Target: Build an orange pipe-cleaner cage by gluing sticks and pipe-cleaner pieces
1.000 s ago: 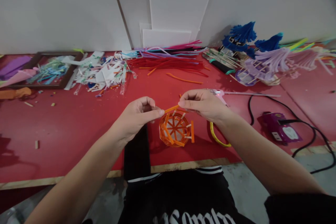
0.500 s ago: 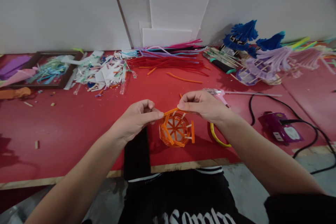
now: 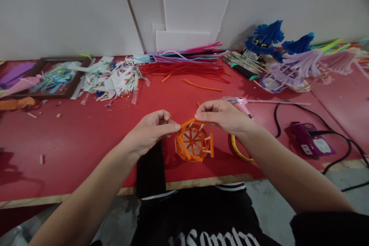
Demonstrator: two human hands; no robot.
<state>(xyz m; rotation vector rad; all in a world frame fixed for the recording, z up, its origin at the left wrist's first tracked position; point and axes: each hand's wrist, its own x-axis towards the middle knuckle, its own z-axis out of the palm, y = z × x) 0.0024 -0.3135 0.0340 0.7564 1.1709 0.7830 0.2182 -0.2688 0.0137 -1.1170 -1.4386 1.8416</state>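
Note:
An orange pipe cleaner (image 3: 188,122) stretches between my two hands along the far rim of a small round orange frame (image 3: 192,141). The frame has spokes across a pale base, and white stick ends poke out around it. My left hand (image 3: 154,128) pinches the strip's left end between thumb and finger. At the other end, my right hand (image 3: 221,115) pinches the strip with its thumb and index finger. A short orange piece stands out at the frame's right side. The tips of the left fingers are partly hidden behind the thumb.
A pink glue gun (image 3: 244,105) lies beyond my right hand. A yellow tape ring (image 3: 239,150) and a purple power box (image 3: 314,140) with a black cord are on the right. Pipe cleaners (image 3: 184,67) lie at the back; paper scraps (image 3: 115,80) are left. A black phone-like slab (image 3: 151,169) lies near the edge.
Almost nothing differs. Both hands keep their pinch on the orange strip, and the view has shifted very slightly.

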